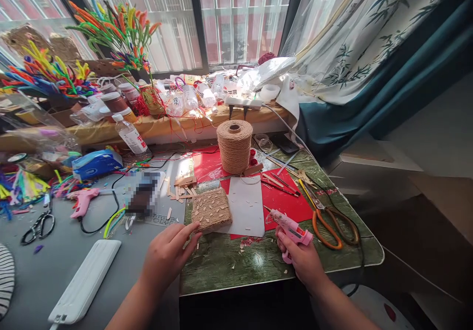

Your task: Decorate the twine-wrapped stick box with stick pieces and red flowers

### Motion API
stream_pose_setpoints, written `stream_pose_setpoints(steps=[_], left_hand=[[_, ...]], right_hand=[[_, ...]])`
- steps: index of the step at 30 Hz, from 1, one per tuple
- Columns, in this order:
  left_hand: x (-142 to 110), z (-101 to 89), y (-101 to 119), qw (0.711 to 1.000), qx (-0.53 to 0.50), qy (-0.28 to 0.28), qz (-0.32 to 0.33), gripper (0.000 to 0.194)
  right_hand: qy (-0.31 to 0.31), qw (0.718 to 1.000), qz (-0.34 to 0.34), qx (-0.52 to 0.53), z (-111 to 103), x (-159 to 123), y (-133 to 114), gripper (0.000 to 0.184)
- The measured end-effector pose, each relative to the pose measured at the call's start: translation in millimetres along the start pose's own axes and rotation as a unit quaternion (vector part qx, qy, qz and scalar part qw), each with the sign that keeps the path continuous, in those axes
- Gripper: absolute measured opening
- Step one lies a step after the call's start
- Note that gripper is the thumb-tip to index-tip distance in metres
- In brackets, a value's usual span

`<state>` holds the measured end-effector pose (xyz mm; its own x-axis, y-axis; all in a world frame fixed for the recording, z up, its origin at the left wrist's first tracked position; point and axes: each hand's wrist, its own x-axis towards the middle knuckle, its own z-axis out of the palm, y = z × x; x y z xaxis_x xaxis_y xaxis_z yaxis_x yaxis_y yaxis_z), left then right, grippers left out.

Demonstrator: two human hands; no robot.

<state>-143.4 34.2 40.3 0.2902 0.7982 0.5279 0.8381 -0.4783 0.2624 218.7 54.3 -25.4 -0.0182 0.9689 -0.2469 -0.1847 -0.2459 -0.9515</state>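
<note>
My left hand [168,251] is at the near left corner of a twine-wrapped block [211,207], index finger on its top edge and thumb by its front side. Small pale wood chips are scattered over the block's top. In my right hand [301,256] is a pink hot glue gun [291,229], its nozzle pointing up and left, apart from the block. A white sheet [246,207] lies beside the block on red paper [288,194]. Wood pieces [183,187] lie behind the block.
A large twine spool [234,148] stands behind the block. Orange-handled scissors [323,219] lie to the right. On the left are another pink glue gun [84,202], black scissors [40,224] and a white power strip [86,280]. A water bottle [129,135] leans by the cluttered sill.
</note>
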Motion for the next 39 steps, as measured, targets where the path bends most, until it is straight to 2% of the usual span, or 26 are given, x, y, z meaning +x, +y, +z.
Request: stream_pose_setpoints(steps=[4,9,14,16,18,20,24,27,29,34,39], left_hand=[[1,2.8,0,1.0,-0.016,0.02,-0.017,0.057],[-5,12.1,-5,1.0,-0.007,0.013,0.007,0.049],[-16,20.1,-16,0.986,-0.099,0.096,-0.098,0.068],[-11,19.1,-17,0.979,-0.124,0.118,-0.114,0.071],[3,14.1,-14,0.979,-0.126,0.119,-0.104,0.074],[24,6.2,-8,0.986,-0.104,0.103,-0.078,0.075],[68,-4.5,9,0.999,-0.025,-0.024,-0.009,0.074],[89,0.8,14,0.994,0.031,-0.107,0.012,0.089],[94,8.0,13,0.989,0.049,-0.141,0.014,0.095],[99,16.9,9,0.984,0.046,-0.175,-0.005,0.094],[102,-2.2,14,0.987,-0.016,-0.161,-0.012,0.094]], right_hand=[[0.005,1.0,-0.002,-0.001,0,1,0,0.036],[-0.001,1.0,-0.004,0.004,-1,1,1,0.036],[-0.008,1.0,-0.01,-0.007,-1,2,1,0.034],[-0.005,1.0,-0.02,-0.02,1,2,1,0.033],[0.005,0.999,-0.023,-0.031,3,2,0,0.034],[0.018,0.999,-0.021,-0.038,4,3,-3,0.037],[0.037,0.993,-0.051,-0.096,-4,14,-23,0.043],[0.055,0.975,-0.119,-0.179,-19,29,-44,0.039],[0.065,0.957,-0.151,-0.24,-30,39,-53,0.032],[0.079,0.922,-0.156,-0.345,-46,48,-51,0.025],[0.074,0.898,-0.175,-0.398,-48,48,-45,0.024]])
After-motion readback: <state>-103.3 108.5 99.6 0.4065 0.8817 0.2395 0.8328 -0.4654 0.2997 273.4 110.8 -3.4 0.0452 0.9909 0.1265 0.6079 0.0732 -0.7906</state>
